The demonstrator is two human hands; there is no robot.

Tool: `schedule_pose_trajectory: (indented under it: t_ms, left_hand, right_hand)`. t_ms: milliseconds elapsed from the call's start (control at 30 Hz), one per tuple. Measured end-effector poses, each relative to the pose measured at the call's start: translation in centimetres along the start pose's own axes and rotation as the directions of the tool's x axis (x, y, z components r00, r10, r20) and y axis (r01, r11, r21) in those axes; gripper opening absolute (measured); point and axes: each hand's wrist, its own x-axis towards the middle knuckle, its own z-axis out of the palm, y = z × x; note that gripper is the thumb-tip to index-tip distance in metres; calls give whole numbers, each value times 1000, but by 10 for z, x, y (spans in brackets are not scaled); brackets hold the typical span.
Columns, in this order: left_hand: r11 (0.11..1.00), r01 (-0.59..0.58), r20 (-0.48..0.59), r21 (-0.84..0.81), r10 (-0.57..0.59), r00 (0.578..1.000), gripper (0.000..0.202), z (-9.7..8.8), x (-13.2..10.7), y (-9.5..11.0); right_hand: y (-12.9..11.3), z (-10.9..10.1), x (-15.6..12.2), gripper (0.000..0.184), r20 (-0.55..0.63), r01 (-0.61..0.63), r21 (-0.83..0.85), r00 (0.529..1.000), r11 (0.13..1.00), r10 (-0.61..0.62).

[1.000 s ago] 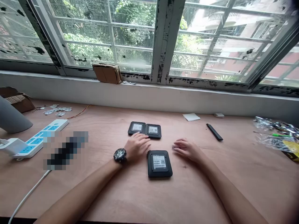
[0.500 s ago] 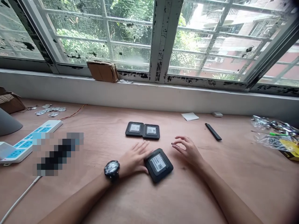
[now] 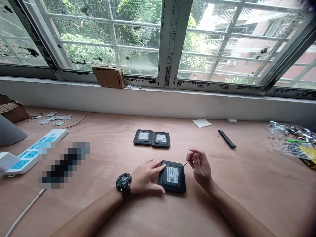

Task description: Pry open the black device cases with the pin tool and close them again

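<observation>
A black square device (image 3: pixel 172 176) with a white barcode label lies flat on the wooden table (image 3: pixel 138 210) in front of me. My left hand (image 3: pixel 147 177), with a black watch on its wrist, grips the device's left edge with thumb and fingers. My right hand (image 3: pixel 200 166) hovers just right of the device and pinches a thin pin (image 3: pixel 185 163) whose tip points at the device's upper right corner. Two more black devices (image 3: pixel 151 138) with labels lie side by side farther back.
A white and blue power strip (image 3: pixel 32 152) with a cable lies at the left beside a blurred patch. A black bar (image 3: pixel 226 139), a white pad (image 3: pixel 201 123) and crinkled plastic bags (image 3: pixel 291 141) sit at the right. A cardboard box (image 3: pixel 110 76) rests on the window sill.
My left hand left the back pair, turned the near device askew, then squared it and gripped its edge. My right hand picked the thin pin off the table and brought it to the device.
</observation>
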Motion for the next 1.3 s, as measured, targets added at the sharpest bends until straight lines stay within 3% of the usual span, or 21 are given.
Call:
schedule_pose_trajectory:
  t_ms: [200, 400, 600, 700, 867, 1067, 1167, 1300]
  left_hand:
    - [997, 11, -10, 79, -11, 1000, 99, 0, 1, 2]
    - [995, -3, -55, 103, 8, 998, 98, 5, 0, 1]
    - [993, -4, -65, 116, 12, 998, 98, 5, 1, 2]
    - [993, -1, -63, 114, 8, 998, 96, 2, 1, 4]
    - [992, -6, -60, 124, 14, 998, 94, 1, 2, 7]
    - [993, -11, -31, 115, 15, 999, 103, -1, 0, 5]
    - [995, -21, 26, 96, 18, 999, 112, -7, -8, -9]
    - [997, 33, 36, 70, -36, 999, 102, -19, -21, -37]
  right_hand:
    - [13, 3, -8, 21, 66, 96, -57, 994, 994, -92]
    - [7, 5, -3, 22, 202, 109, -156, 976, 982, -77]
    - [-15, 8, 13, 39, 221, -124, 2, 968, 992, 121]
    - [-13, 8, 17, 47, 268, -153, 83, 955, 985, 126]
    - [-3, 7, 18, 29, 228, -88, 13, 970, 996, 83]
    - [-9, 10, 16, 38, 212, -120, 75, 972, 990, 102]
    - [-15, 13, 17, 31, 121, -92, 71, 989, 993, 83]
    - [-22, 28, 22, 33, -5, -63, 84, 998, 994, 64]
